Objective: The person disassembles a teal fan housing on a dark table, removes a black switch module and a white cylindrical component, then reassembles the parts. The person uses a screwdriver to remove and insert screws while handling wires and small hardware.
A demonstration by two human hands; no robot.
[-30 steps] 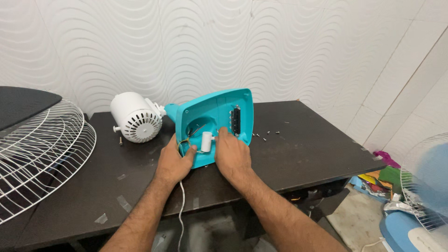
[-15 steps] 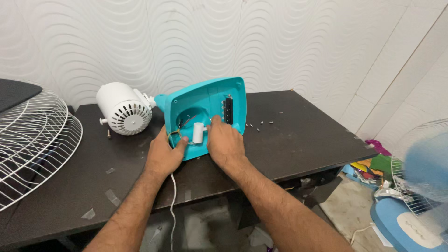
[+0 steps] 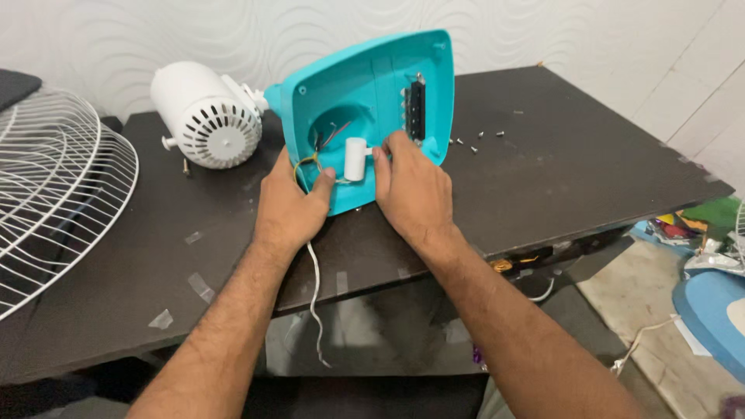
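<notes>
A turquoise fan base (image 3: 388,77) lies tipped up on the dark table (image 3: 559,178), its hollow underside facing me. Inside it are coloured wires (image 3: 326,140), a white cylindrical capacitor (image 3: 355,159) and a black switch block (image 3: 415,109). My left hand (image 3: 291,206) grips the base's lower left edge, fingers curled by the wires. My right hand (image 3: 411,190) rests on the inside of the base, fingertips touching the capacitor. A white fan motor (image 3: 206,116) is joined to the base at its left. A white cord (image 3: 314,302) hangs down off the table's front edge.
A white wire fan guard (image 3: 54,194) lies at the table's left. Several small screws (image 3: 473,141) are scattered to the right of the base. Bits of tape (image 3: 200,285) stick to the tabletop. Another fan and clutter (image 3: 714,271) sit on the floor at the right.
My view has drawn closer and shifted left. Both hands stay on the turquoise base; the right hand's fingers have settled against the white capacitor.
</notes>
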